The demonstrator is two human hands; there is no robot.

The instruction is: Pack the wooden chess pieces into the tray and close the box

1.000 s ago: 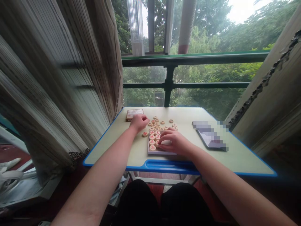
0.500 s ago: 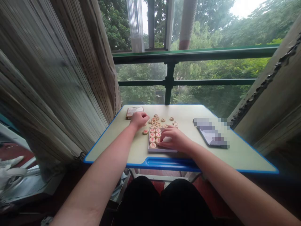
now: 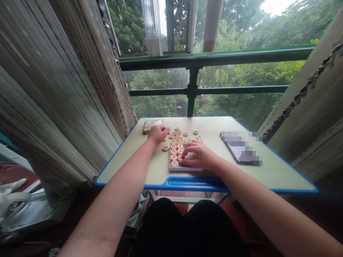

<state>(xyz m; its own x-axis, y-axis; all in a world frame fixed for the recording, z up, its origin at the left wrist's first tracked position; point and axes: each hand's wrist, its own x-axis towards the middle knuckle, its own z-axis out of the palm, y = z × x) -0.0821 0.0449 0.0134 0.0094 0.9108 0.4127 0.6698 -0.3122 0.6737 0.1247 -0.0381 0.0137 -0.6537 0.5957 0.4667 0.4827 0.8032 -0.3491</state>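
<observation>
Blue-edged table [image 3: 128, 146] by railed window [image 3: 227, 76]; left hand [image 3: 158, 133] curled, grip unclear; right hand [image 3: 200, 154] pinching piece [image 3: 180, 157] in tray [image 3: 184, 169].

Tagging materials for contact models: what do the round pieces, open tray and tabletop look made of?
Round pieces: probably wood, smooth; pale tan bodies. Open tray: matte card or plastic, unclear; thin pale walls. Tabletop: likely laminate, satin; even cream surface.

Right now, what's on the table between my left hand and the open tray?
In the head view, a round red-marked piece lies between your left hand and the tray; another piece, partly hidden, shows by the hand.
</observation>
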